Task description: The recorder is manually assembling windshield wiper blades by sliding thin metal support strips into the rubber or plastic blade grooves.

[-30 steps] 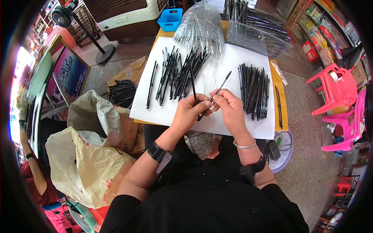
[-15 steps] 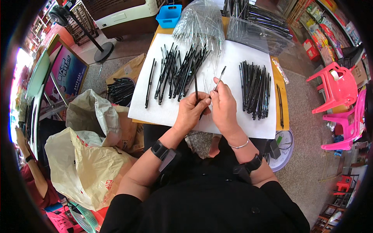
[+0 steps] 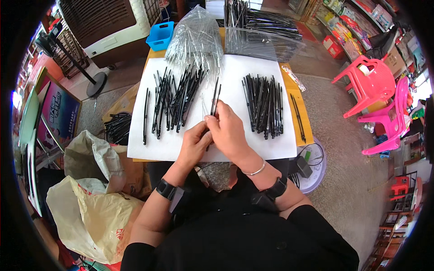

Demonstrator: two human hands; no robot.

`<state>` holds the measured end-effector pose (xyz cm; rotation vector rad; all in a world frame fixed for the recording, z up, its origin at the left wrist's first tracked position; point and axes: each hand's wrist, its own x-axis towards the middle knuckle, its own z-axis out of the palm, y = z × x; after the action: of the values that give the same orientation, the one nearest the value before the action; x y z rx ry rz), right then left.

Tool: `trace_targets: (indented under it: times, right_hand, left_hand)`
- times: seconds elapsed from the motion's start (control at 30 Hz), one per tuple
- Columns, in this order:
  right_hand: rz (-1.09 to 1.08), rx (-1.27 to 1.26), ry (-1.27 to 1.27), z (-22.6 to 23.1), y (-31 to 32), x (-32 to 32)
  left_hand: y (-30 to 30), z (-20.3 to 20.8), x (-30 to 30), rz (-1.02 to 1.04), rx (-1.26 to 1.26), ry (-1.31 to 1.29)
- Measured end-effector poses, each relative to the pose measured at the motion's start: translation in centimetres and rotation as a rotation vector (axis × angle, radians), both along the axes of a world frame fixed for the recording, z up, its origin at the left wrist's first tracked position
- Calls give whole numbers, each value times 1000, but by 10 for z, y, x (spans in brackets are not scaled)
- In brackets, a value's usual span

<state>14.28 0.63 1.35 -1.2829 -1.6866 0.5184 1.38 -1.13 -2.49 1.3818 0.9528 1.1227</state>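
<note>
Close together over the near part of a white sheet, my two hands work on thin black sticks that point away from me. My right hand is closed around them, with thumb and fingers pinched. My left hand is closed below it, touching the right; the sticks' lower ends are hidden in the fingers. Several thin metal wires lie just beyond. To the left lies a spread pile of black sticks, with a single stick beside it. A denser pile lies to the right.
At the table's far side sit a clear bag of thin wires, a blue basket and a plastic bag with long black rods. Sacks stand at the left, a purple basin at the right, pink chairs beyond.
My right hand has come in against my left, and the stick it held apart now lies alongside the other one. The whole view has shifted, so the table appears further left.
</note>
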Motion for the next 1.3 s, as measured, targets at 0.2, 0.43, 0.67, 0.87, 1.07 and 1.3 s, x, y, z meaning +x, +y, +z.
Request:
trace_targets:
  times: [0.2,0.43,0.67,0.87,1.07,1.3]
  right_hand:
    - [-306,45,-152,32,21,59]
    - [-402,-240,-537,-4,58,124]
    - [-125,159,-320,3,18,55]
    - [123,1,-237,-24,7,10]
    - [68,41,-290,-37,4,3]
    - [94,83,-321,-46,4,5]
  left_hand:
    - [1,-9,-10,122,-80,-318]
    - [3,-12,-9,133,-108,-353]
    - [-3,2,-45,437,94,69]
    - [11,14,-115,1001,338,746]
    - [9,14,-136,734,-94,1142]
    - [9,19,-146,727,-132,1155]
